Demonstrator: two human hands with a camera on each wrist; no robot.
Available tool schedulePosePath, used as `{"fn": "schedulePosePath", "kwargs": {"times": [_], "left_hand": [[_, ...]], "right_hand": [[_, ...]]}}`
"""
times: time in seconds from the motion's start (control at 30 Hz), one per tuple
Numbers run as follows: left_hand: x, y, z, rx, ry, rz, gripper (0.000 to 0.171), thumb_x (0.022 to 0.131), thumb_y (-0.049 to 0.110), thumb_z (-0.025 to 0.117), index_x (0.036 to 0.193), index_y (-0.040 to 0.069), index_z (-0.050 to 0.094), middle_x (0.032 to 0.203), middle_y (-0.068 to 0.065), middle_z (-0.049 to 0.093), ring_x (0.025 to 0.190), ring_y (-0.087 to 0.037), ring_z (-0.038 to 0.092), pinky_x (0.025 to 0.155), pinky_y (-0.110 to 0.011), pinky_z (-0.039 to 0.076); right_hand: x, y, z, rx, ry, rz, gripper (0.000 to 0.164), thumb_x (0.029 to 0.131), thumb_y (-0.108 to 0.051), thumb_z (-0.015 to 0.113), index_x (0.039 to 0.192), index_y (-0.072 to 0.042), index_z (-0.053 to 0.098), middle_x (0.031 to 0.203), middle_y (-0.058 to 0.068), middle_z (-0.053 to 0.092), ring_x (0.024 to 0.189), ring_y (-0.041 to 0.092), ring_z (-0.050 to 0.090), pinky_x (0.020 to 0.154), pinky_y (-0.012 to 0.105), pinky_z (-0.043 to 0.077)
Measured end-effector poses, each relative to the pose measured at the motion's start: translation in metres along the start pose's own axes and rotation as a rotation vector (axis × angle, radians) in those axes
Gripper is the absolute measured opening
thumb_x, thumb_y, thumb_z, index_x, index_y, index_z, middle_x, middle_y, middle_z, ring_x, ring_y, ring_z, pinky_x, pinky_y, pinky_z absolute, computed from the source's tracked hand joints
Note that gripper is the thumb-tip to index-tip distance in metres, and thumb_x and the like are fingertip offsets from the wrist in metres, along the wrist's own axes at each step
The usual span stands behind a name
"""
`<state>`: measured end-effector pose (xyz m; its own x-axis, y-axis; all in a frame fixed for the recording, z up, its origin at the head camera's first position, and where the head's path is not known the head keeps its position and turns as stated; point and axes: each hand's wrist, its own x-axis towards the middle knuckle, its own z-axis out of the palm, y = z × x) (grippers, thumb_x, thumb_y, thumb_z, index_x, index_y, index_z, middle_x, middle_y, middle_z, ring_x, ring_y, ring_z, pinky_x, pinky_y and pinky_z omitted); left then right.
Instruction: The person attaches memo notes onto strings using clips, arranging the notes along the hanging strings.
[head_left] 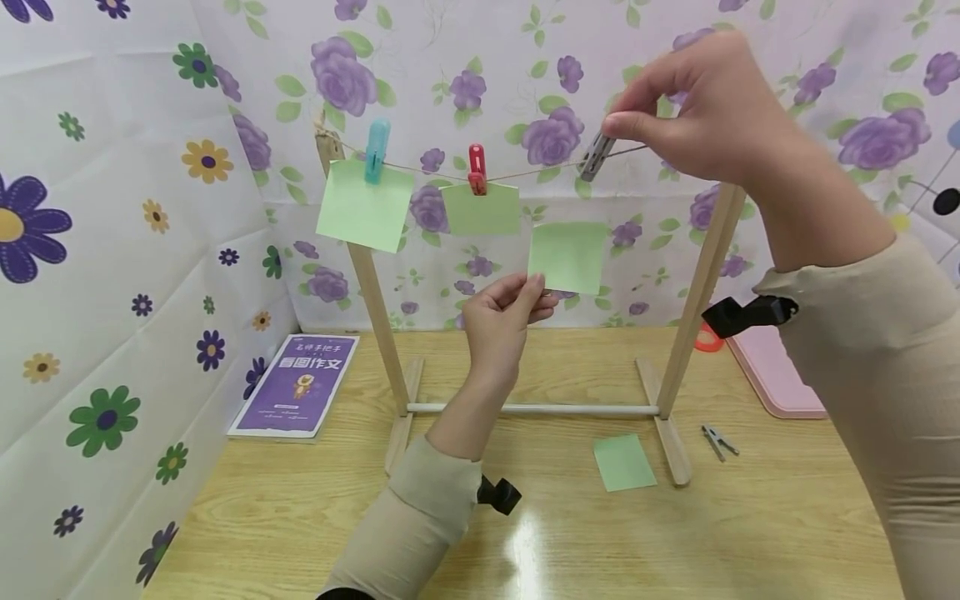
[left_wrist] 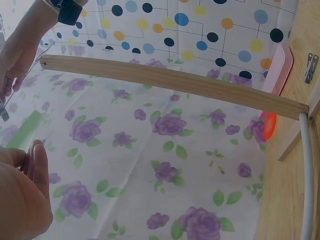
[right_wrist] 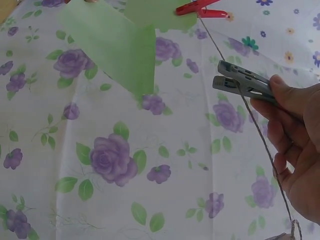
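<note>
My right hand [head_left: 705, 112] pinches a grey clothespin [head_left: 597, 157] at the string; in the right wrist view the clothespin [right_wrist: 245, 82] has the string [right_wrist: 260, 132] running between its legs. Lower and to the left, my left hand [head_left: 506, 321] holds a green paper square [head_left: 568, 257] by its lower left corner, below the string and apart from the clothespin. Farther left on the string, a blue clothespin [head_left: 377, 150] holds one green paper [head_left: 366, 204] and a red clothespin [head_left: 477, 169] holds another green paper [head_left: 483, 210].
The string spans a wooden frame with a left post [head_left: 378, 321], a right post [head_left: 701, 300] and a white crossbar [head_left: 577, 409]. On the table [head_left: 570, 542] lie a green paper [head_left: 625, 462], a grey clothespin [head_left: 718, 442], a purple book [head_left: 296, 387] and a pink tray [head_left: 780, 371].
</note>
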<state>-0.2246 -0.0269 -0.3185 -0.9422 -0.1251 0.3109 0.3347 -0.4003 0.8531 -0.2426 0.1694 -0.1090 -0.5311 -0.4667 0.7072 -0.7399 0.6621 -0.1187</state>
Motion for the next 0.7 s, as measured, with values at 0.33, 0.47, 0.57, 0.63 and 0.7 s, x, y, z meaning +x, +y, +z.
{"fn": "schedulePosePath", "kwargs": {"times": [0.33,0.47,0.57,0.63,0.7], "left_hand": [[0.001,0.005,0.005,-0.007,-0.022,0.06,0.02,0.095,0.008,0.073,0.102,-0.01,0.07,0.094,-0.028,0.071,0.073,-0.016,0.074,0.071,-0.03,0.065],[0.001,0.009,0.007,-0.015,-0.022,0.084,0.019,0.094,0.008,0.073,0.101,-0.01,0.07,0.09,-0.021,0.073,0.072,-0.015,0.074,0.07,-0.031,0.065],[0.001,0.01,0.009,-0.023,-0.019,0.093,0.019,0.094,0.007,0.073,0.101,-0.01,0.07,0.085,-0.013,0.074,0.071,-0.015,0.074,0.069,-0.03,0.065],[0.001,0.012,0.01,-0.026,-0.015,0.096,0.019,0.094,0.007,0.073,0.101,-0.01,0.07,0.083,-0.011,0.074,0.07,-0.015,0.074,0.069,-0.03,0.065],[0.002,0.013,0.012,-0.035,-0.008,0.097,0.018,0.094,0.006,0.073,0.101,-0.01,0.07,0.082,-0.01,0.074,0.07,-0.015,0.074,0.068,-0.029,0.065]], "right_hand": [[0.002,0.001,0.0,-0.027,-0.097,0.01,0.012,0.093,-0.016,0.077,0.087,-0.006,0.081,0.078,0.006,0.073,0.053,0.005,0.042,0.054,0.01,0.037],[0.004,0.0,0.001,-0.04,-0.118,0.022,0.013,0.093,-0.018,0.077,0.088,-0.006,0.081,0.075,0.004,0.072,0.054,0.008,0.043,0.054,0.011,0.037],[0.004,0.0,0.001,-0.041,-0.132,0.033,0.014,0.093,-0.019,0.077,0.089,-0.006,0.081,0.076,0.005,0.073,0.054,0.009,0.043,0.052,0.012,0.037],[0.003,0.0,0.002,-0.035,-0.134,0.037,0.014,0.093,-0.018,0.077,0.089,-0.006,0.081,0.078,0.006,0.074,0.054,0.01,0.043,0.052,0.012,0.038],[0.003,0.0,0.003,-0.027,-0.132,0.029,0.014,0.092,-0.018,0.078,0.088,-0.005,0.081,0.079,0.006,0.074,0.053,0.01,0.042,0.051,0.012,0.038]]}}
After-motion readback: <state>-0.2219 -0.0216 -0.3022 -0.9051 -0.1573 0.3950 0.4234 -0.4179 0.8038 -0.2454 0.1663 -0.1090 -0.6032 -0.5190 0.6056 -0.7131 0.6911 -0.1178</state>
